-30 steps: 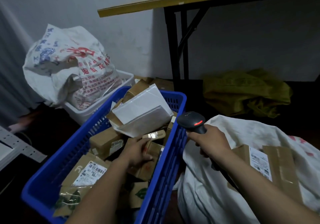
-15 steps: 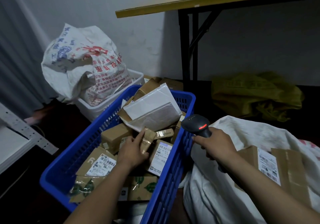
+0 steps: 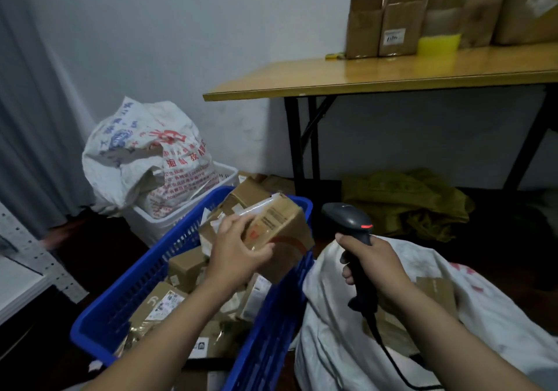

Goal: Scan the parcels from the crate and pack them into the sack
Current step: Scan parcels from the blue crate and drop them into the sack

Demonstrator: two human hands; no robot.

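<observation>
My left hand (image 3: 238, 251) grips a brown cardboard parcel (image 3: 279, 227) with printed text and red tape, held above the right rim of the blue plastic crate (image 3: 145, 288). The crate holds several more cardboard parcels and padded envelopes. My right hand (image 3: 374, 262) is closed around the handle of a dark barcode scanner (image 3: 347, 218) with a red light lit, its head pointing toward the held parcel. Below and right lies the white woven sack (image 3: 332, 345), with brown boxes showing inside it near my right forearm.
A white printed sack (image 3: 145, 155) sits in a white basket (image 3: 157, 224) behind the crate. A yellow-topped folding table (image 3: 377, 76) carries cardboard boxes (image 3: 392, 19). Green sacking (image 3: 404, 200) lies under it. A grey shelf edge (image 3: 27, 258) is at the left.
My left hand has lifted a brown parcel out of the crate and raised it toward the scanner. The scanner hand rose slightly, and the view tilted up to show the tabletop.
</observation>
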